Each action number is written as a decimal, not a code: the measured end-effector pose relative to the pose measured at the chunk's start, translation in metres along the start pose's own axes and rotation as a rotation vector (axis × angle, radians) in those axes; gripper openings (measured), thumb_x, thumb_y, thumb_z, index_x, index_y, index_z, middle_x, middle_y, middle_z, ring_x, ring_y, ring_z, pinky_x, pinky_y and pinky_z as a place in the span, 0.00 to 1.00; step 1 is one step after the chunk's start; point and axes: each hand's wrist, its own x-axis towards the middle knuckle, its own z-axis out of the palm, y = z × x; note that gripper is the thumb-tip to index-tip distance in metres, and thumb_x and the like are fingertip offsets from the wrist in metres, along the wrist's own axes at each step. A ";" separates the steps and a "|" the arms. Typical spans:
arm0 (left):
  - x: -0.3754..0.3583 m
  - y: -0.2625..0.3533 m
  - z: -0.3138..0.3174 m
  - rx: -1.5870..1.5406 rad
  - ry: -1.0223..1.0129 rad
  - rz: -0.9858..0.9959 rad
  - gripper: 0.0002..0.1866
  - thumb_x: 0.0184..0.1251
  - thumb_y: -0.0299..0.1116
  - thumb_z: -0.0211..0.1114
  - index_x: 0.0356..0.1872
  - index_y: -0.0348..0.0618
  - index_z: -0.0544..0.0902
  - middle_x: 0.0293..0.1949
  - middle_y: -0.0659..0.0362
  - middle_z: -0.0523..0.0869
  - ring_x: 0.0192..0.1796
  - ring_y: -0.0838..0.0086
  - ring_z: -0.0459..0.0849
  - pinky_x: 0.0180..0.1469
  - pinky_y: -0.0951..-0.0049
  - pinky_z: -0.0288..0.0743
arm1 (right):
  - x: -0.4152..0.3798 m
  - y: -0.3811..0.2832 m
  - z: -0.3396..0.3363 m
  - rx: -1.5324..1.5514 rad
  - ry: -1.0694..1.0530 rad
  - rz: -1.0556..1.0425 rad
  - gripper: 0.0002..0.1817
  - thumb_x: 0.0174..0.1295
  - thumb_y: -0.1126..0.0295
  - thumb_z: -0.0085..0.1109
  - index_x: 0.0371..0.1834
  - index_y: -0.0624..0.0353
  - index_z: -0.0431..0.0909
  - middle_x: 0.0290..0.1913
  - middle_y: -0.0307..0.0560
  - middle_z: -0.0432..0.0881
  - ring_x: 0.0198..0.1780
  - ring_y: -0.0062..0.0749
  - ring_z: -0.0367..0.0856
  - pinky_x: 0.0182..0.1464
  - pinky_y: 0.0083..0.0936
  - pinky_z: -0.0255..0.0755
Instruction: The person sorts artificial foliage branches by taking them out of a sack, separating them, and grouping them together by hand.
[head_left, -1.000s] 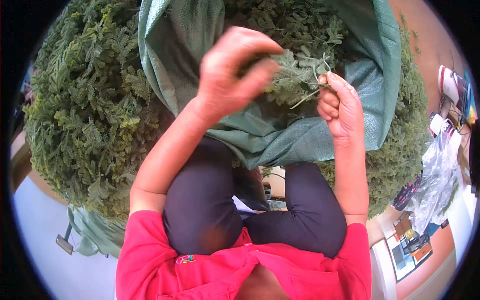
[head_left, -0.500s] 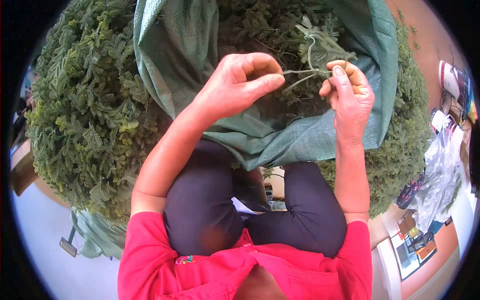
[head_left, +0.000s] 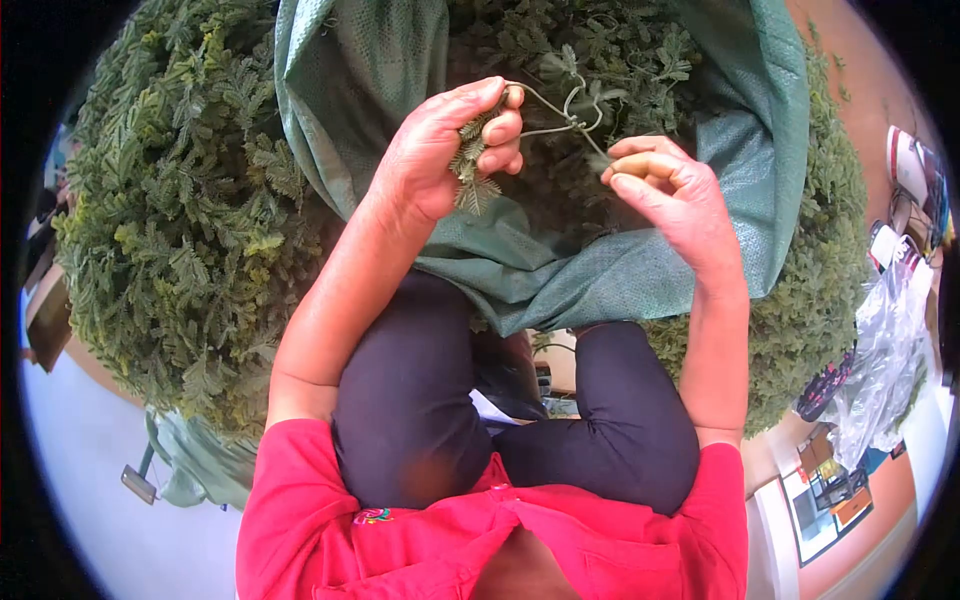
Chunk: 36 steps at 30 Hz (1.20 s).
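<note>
Over the mouth of a green woven sack (head_left: 625, 280), both hands hold parts of one thin green stem (head_left: 548, 130) that has loops at its middle. My left hand (head_left: 460, 140) is closed round a leafy green sprig (head_left: 478, 185), whose leaves hang below the fingers. To the right, my right hand (head_left: 665, 190) pinches the stem's other end between thumb and fingers. Loose green foliage (head_left: 570, 60) fills the sack behind the stem.
Large heaps of green sprigs (head_left: 180, 230) stand around the sack. My bent knees (head_left: 410, 370) are just below it. Clear plastic bags (head_left: 885, 350) and a white-framed object (head_left: 815, 510) are at the right. Green fabric (head_left: 200, 460) lies at lower left.
My left hand has turned and moved slightly left, now with a leafy sprig in its grip. The right hand has moved lower, and the looped stem has shifted left.
</note>
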 end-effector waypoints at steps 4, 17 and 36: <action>-0.003 0.008 0.002 -0.002 0.059 -0.063 0.12 0.75 0.40 0.49 0.41 0.42 0.74 0.20 0.69 0.67 0.16 0.85 0.61 0.27 0.80 0.62 | 0.004 0.000 -0.016 0.529 -0.073 0.396 0.10 0.62 0.67 0.58 0.34 0.63 0.82 0.26 0.42 0.84 0.18 0.09 0.70 0.17 0.10 0.57; -0.024 0.001 0.011 0.582 -0.042 -0.347 0.17 0.67 0.44 0.62 0.44 0.38 0.81 0.24 0.62 0.82 0.19 0.84 0.75 0.21 0.84 0.68 | 0.000 -0.019 0.036 0.414 0.101 0.272 0.08 0.65 0.68 0.56 0.37 0.61 0.79 0.28 0.47 0.84 0.27 0.26 0.84 0.26 0.21 0.74; -0.013 0.007 -0.009 -0.066 0.142 0.408 0.15 0.77 0.42 0.45 0.34 0.43 0.73 0.30 0.56 0.79 0.42 0.62 0.82 0.57 0.59 0.72 | 0.041 -0.004 0.029 -0.677 0.249 -0.346 0.20 0.59 0.73 0.52 0.57 0.56 0.71 0.44 0.53 0.78 0.35 0.46 0.82 0.33 0.35 0.78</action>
